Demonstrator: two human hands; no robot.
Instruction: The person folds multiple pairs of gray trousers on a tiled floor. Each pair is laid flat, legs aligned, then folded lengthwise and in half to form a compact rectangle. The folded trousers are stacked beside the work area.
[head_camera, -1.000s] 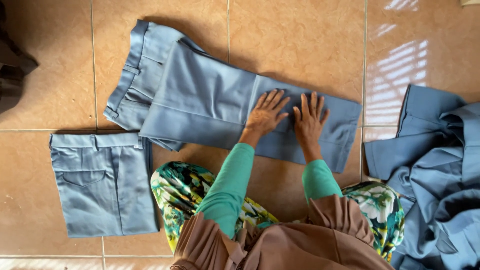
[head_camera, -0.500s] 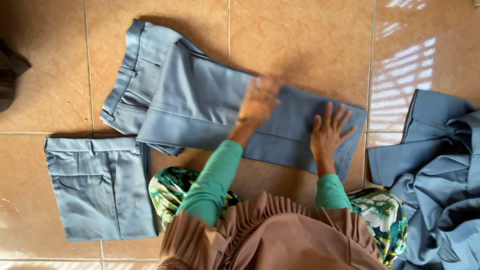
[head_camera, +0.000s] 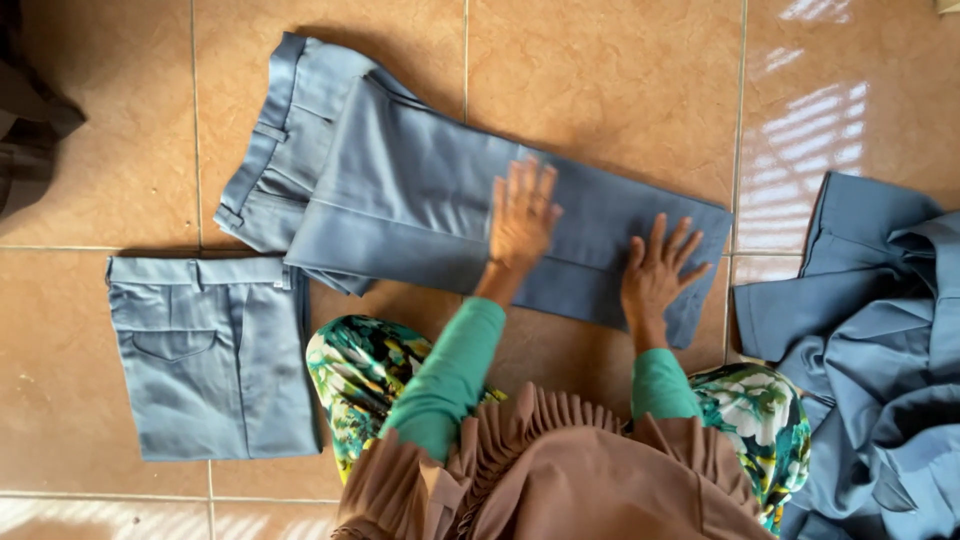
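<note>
Left hand (head_camera: 522, 215) and right hand (head_camera: 656, 275) flat, fingers spread, on grey-blue trousers (head_camera: 420, 200). Holding nothing. Folded pair (head_camera: 210, 350) nearby on tiled floor (head_camera: 600, 80).

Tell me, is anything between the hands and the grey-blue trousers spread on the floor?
Nothing visible. The left hand and right hand both lie flat, fingers spread, directly on the trousers.

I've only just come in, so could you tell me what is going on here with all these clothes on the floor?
A person kneeling on the tiled floor presses both palms flat on a pair of grey-blue trousers laid out lengthwise. The left hand rests near the middle of the legs, the right hand near the hem end. A folded pair of trousers lies to the left, and a heap of unfolded grey-blue garments lies to the right.
</note>
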